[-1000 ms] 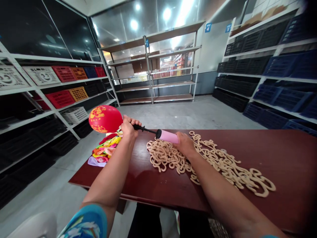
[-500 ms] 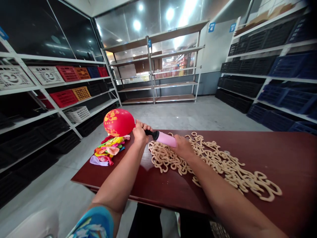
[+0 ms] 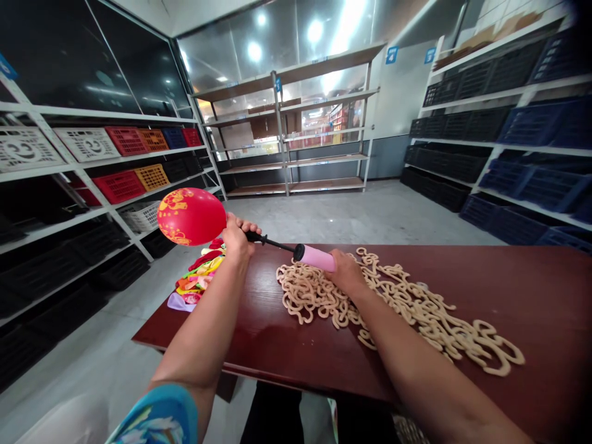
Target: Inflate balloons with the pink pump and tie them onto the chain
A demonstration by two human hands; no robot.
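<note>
Balloon, red with yellow print and partly filled, sits just to the left of the left hand, out past the knuckles and above a heap of limp balloons that lies below and to the left of that hand. The left hand is closed, its fingers wrapped round the balloon's neck and the black end of a pump; the fingers cover the join, so I cannot tell how far the neck is pulled over the nozzle. The right hand is curled firmly round the far end of the pink barrel, with the pump's thin black rod showing between the two hands. Beneath and around the right hand, curled beige strips spread over the desk. The likeliest trouble, I would judge, is the neck slipping off the nozzle if the left hand's grip loosens or the two hands pull out of line, which would let the air escape. Too much air could burst the thin rubber, and a sideways push from either hand could bend the exposed rod.
</note>
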